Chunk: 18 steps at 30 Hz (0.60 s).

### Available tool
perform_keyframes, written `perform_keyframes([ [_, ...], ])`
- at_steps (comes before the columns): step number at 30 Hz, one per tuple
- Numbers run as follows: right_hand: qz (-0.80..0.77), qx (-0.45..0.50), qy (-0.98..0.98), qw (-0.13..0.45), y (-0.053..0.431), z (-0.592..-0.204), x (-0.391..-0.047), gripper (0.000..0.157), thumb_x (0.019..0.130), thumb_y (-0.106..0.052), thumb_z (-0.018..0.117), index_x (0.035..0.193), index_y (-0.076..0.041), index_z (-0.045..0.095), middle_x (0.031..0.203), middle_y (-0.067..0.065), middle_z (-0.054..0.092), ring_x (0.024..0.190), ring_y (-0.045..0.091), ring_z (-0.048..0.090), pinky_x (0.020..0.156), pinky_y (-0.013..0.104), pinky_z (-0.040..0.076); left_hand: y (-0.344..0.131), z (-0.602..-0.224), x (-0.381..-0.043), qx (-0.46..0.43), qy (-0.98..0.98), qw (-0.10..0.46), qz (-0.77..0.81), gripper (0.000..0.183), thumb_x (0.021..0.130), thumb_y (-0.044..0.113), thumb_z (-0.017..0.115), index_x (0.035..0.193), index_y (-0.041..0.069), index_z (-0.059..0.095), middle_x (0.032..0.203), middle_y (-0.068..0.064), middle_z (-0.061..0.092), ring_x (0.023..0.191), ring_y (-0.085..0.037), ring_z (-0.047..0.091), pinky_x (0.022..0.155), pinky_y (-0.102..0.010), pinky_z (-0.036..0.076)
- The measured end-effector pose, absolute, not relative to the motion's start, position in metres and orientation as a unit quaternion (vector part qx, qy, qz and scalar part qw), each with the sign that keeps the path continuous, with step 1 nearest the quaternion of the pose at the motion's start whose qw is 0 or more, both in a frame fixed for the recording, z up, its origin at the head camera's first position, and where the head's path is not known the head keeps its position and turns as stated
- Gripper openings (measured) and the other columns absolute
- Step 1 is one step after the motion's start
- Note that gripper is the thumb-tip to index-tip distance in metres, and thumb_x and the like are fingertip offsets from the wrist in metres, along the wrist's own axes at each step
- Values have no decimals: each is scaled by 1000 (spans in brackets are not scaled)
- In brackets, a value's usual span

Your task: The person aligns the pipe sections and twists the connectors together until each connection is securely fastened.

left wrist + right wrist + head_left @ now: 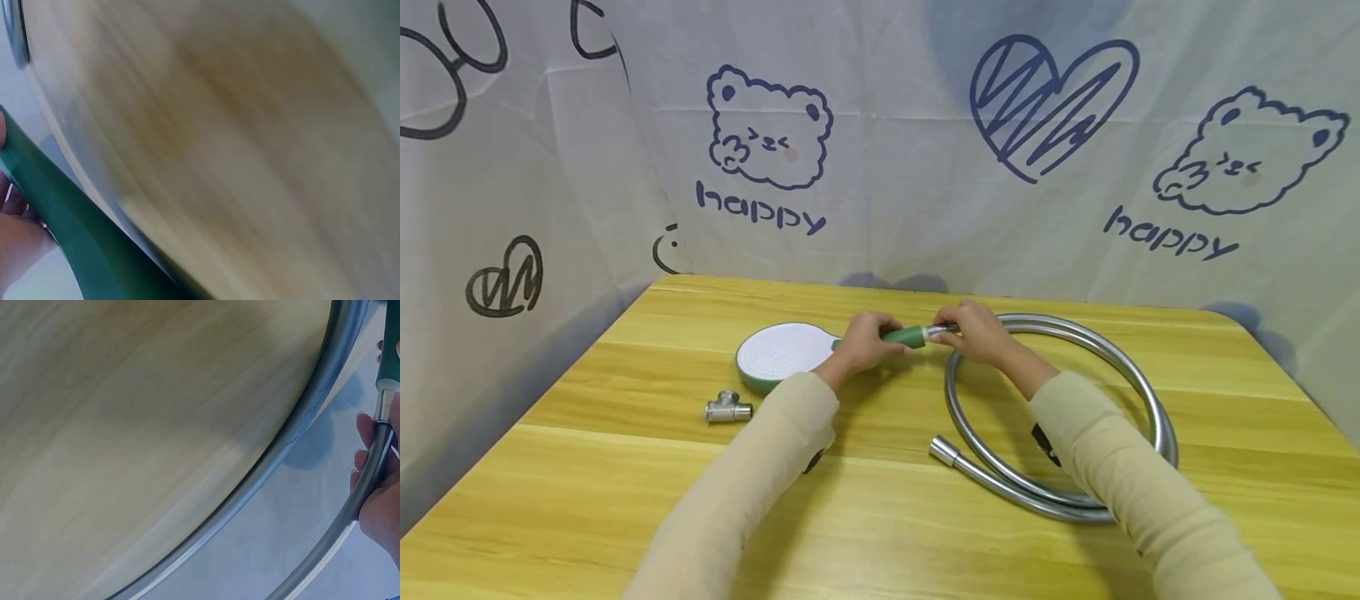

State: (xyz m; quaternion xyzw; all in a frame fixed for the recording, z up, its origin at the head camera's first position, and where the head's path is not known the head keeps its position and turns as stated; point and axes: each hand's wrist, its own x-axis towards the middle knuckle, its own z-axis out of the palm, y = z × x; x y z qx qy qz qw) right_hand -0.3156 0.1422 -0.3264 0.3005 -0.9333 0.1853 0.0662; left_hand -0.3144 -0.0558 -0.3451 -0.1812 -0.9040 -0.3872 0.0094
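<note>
A green shower head [778, 354] with a white spray face points left, its face turned up. My left hand [867, 340] grips its green handle [75, 231], which also runs along the lower left of the left wrist view. At the handle's end, my right hand [979, 333] holds the metal end fitting [385, 405] of a silver shower hose [1138, 383]. The fitting meets the handle's pale collar in line. From there the hose coils in loops on the table, its other end fitting [943, 450] lying loose in front.
A small chrome tee valve [727, 408] lies left of my left forearm, near the shower head. The wooden table [880, 533] has its back edge close to a white cloth [895, 167] with drawings. Hose loops pass beneath my right forearm.
</note>
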Motion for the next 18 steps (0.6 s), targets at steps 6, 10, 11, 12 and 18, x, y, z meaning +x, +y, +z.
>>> perform_keyframes([
  [6, 150, 342, -923, 91, 142, -328, -317, 23, 91, -19, 59, 100, -1, 69, 89, 11, 70, 70, 21, 52, 66, 35, 41, -56, -345, -314, -185, -903, 6, -387, 33, 78, 16, 75, 103, -2, 67, 101, -16, 69, 88, -23, 62, 80, -31, 50],
  [10, 144, 348, -922, 91, 140, -331, -317, 25, 94, -18, 53, 103, 0, 68, 88, 12, 70, 72, 23, 55, 70, 38, 42, -56, -346, -313, -182, -901, -2, -393, 32, 78, 17, 75, 103, -2, 67, 102, -15, 69, 88, -23, 62, 81, -32, 50],
  [11, 149, 342, -924, 84, 140, -331, -317, 26, 95, -18, 51, 105, 1, 66, 90, 13, 69, 74, 23, 54, 71, 38, 42, -56, -346, -314, -184, -901, 0, -393, 32, 78, 17, 75, 103, -2, 67, 101, -15, 69, 88, -23, 62, 80, -31, 50],
  [12, 157, 331, -928, 73, 140, -331, -317, 27, 96, -18, 50, 107, 2, 63, 91, 14, 67, 76, 24, 53, 72, 39, 42, -56, -346, -314, -185, -900, 2, -393, 33, 78, 17, 75, 103, -2, 67, 101, -16, 69, 88, -23, 61, 80, -31, 50],
  [18, 199, 286, -937, 16, 141, -324, -315, 21, 94, -17, 52, 106, 0, 50, 97, 18, 56, 84, 26, 47, 74, 39, 39, -56, -345, -313, -182, -900, 8, -396, 33, 77, 16, 76, 103, -2, 67, 101, -15, 69, 86, -22, 61, 78, -29, 49],
])
